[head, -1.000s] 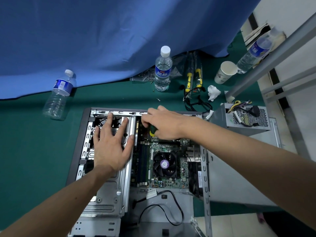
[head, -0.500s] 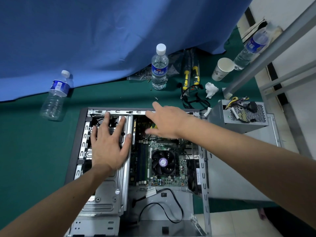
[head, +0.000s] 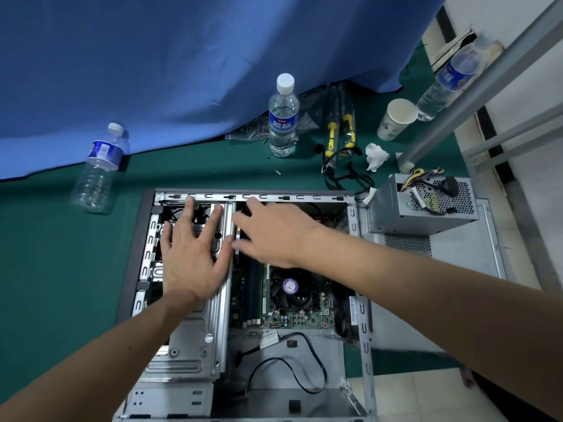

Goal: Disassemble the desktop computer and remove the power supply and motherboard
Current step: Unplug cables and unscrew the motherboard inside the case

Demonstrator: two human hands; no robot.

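Steel case [head: 364, 327]: lies open on its side on green cloth.
Left hand [head: 195, 260]: fingers spread flat on the drive cage, grasping nothing.
Right hand [head: 274, 236]: just beside it, fingers straight, released, over the motherboard [head: 292, 318].
Power supply [head: 426, 205]: out, beyond the right hand.
Bottle [head: 282, 117]: farther back; blue label, writing unreadable.

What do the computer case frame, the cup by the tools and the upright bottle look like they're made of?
Case frame: likely bare sheet steel, dull silver with punched slots. Cup: probably paper, matte off-white with a rolled rim. Upright bottle: clear thin plastic, see-through with a white cap.
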